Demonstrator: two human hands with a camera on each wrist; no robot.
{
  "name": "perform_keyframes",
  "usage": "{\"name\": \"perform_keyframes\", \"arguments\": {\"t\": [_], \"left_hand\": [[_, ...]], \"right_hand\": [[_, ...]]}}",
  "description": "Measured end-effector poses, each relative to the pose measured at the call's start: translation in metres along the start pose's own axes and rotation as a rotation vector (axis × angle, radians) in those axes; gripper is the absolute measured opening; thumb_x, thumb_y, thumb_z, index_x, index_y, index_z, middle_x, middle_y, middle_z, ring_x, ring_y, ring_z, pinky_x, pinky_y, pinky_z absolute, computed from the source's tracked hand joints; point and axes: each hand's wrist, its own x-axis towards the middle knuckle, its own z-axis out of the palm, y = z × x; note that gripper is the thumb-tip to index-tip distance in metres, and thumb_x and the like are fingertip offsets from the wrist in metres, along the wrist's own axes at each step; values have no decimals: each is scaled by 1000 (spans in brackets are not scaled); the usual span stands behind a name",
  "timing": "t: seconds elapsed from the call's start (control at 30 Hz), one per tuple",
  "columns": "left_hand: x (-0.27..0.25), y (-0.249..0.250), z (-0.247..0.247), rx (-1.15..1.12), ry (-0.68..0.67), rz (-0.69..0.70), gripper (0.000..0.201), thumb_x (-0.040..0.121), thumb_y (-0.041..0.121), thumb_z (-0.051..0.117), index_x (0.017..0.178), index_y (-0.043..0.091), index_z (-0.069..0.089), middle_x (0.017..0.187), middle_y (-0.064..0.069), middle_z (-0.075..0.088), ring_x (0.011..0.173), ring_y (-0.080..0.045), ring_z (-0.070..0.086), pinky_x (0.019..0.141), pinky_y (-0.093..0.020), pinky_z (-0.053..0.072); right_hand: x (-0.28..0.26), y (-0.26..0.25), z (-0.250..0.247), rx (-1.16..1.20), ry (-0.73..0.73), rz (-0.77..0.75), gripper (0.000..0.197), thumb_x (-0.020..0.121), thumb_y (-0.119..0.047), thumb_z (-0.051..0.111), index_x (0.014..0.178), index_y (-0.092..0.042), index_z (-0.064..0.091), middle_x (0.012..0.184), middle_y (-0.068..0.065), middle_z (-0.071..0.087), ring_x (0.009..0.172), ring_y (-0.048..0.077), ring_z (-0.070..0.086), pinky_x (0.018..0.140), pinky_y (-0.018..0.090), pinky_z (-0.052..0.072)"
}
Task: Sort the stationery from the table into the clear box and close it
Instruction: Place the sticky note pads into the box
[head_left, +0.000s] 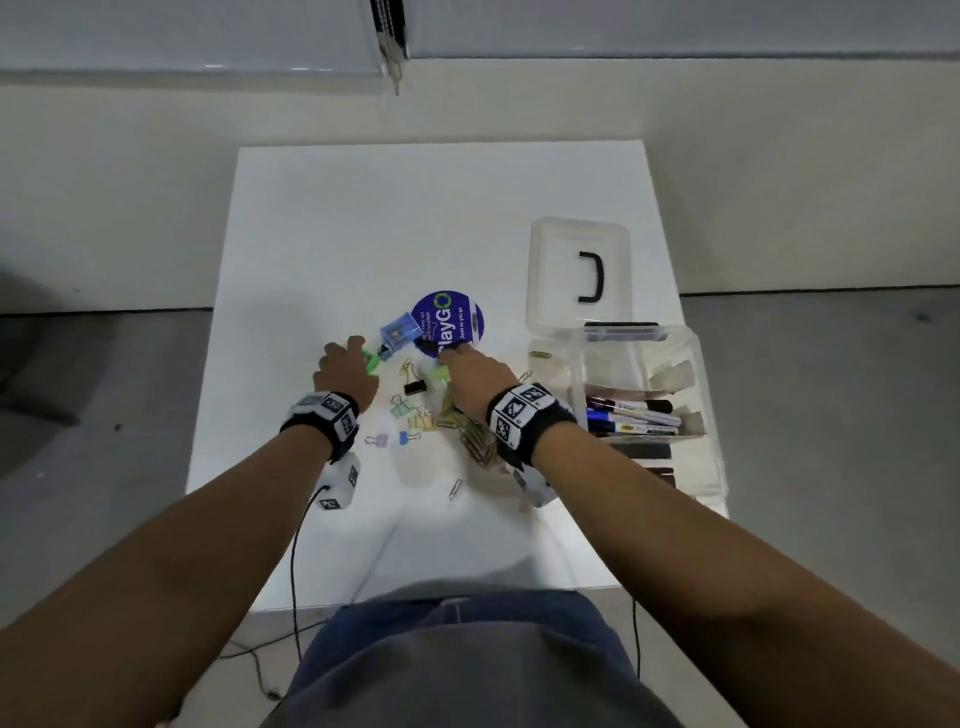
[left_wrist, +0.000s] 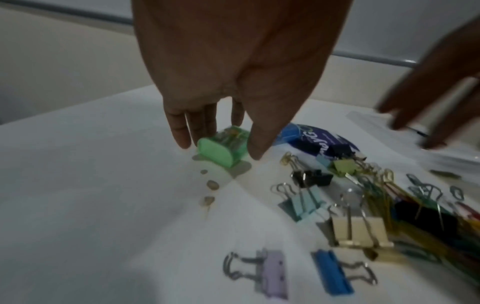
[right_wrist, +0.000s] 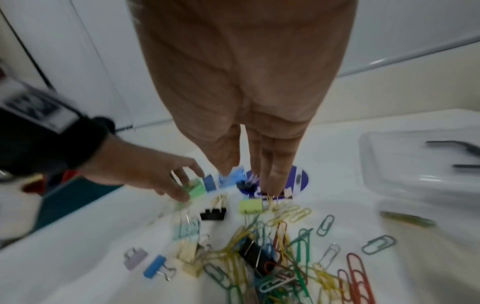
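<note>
- Table (head_left: 322, 218), white, carries everything; from the head view the stationery lies in a loose scatter near its middle.
- The left hand (head_left: 347, 375) reaches down over the green sharpener (left_wrist: 221, 149), its thumb on one side and its fingers (left_wrist: 179, 131) on the other, touching or nearly touching it; a firm grip cannot be told.
- A lilac binder clip (left_wrist: 270, 273) and a blue binder clip (left_wrist: 332, 271) lie nearest the person, apart from the pile.
- A blue sharpener (head_left: 399, 332) sits just beside the round purple sticker (head_left: 449, 322).
- The right hand (head_left: 480, 375) points straight fingers down at the sticker's near edge, by a lime binder clip (right_wrist: 250, 206); whether it pinches anything is hidden.
- Coloured paper clips (right_wrist: 285, 257) are heaped under the right wrist.
- The lid (head_left: 579, 270) lies flat behind the clear box (head_left: 644, 410), which stands open at the right edge with markers (head_left: 631, 415) inside.
</note>
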Motion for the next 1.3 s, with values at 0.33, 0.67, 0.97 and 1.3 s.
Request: {"name": "perform_keyframes", "arguments": {"t": [0.33, 0.67, 0.97, 1.3], "left_hand": [[-1, -16, -2, -205, -49, 49, 58, 80, 4, 58, 135, 15, 41, 125, -19, 42, 99, -39, 56, 82, -39, 47], [-30, 11, -32, -613, 77, 64, 58, 82, 19, 67, 135, 20, 44, 126, -7, 42, 101, -14, 52, 88, -20, 40], [-136, 124, -12, -600, -137, 523, 63, 70, 50, 78, 120, 21, 52, 115, 3, 52, 95, -12, 61, 82, -29, 54], [-194, 198, 44, 4, -41, 967, 66, 74, 67, 62, 123, 23, 54, 116, 1, 51, 107, -19, 46, 91, -35, 40]], "right_hand": [[130, -34, 23, -291, 30, -146, 51, 94, -5, 45, 144, -10, 34, 147, 17, 34, 131, 39, 39, 104, 48, 39], [75, -18, 0, 139, 401, 56, 42, 89, -23, 58, 125, -5, 45, 126, 14, 52, 112, 32, 54, 87, 41, 47], [-101, 83, -32, 602, 500, 56, 38, 88, -38, 63, 122, -30, 48, 103, 3, 61, 89, 18, 60, 81, 35, 52], [-203, 172, 15, 538, 461, 268, 30, 92, -44, 56, 118, -32, 50, 107, 1, 62, 92, 20, 64, 80, 39, 54]]}}
